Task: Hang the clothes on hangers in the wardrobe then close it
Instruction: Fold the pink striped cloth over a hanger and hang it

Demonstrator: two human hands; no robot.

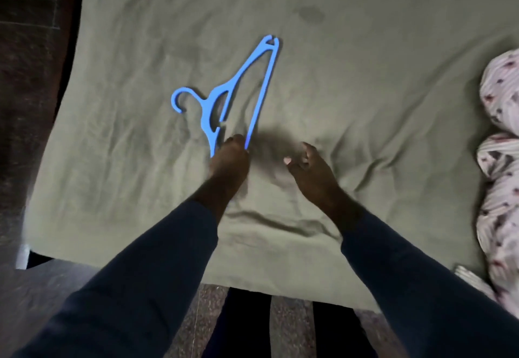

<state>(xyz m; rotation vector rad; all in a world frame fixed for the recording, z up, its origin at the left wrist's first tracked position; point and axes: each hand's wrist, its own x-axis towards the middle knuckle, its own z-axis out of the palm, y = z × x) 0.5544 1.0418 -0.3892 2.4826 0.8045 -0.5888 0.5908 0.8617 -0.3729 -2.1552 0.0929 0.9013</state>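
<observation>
- At the centre of the view, the left hand (pixel 229 158) grips the near end of a blue plastic hanger (pixel 207 113), its fingers curled round the point where the lower bar and one shoulder arm meet.
- From that grip the hanger stretches away toward 12 o'clock, ending in a notched tip. Its hook curls out toward 9 o'clock.
- Whether the far tip rests on the cloth below or hangs just above it, I cannot tell.
- Just beside the left hand, at 3 o'clock from it, the right hand (pixel 309 169) hovers with fingers loosely curled and the thumb turned inward. It holds nothing and stays clear of the hanger.
- Its outline is slightly blurred, and a soft shadow lies on the cloth between the two hands.
- Both forearms wear dark blue sleeves: the left sleeve (pixel 157 273) runs back toward 7 o'clock, the right sleeve (pixel 407 273) toward 5 o'clock.
- Under the hands and the hanger spreads a wrinkled olive sheet (pixel 365 76), filling most of the view.
- At 3 o'clock, well apart from the hands, a bunched pink cloth (pixel 500 161) with stripes and small dark flowers lies on the sheet's edge.
- At 6 o'clock, speckled stone floor (pixel 289 326) shows between the person's dark-clad legs (pixel 241 324).
</observation>
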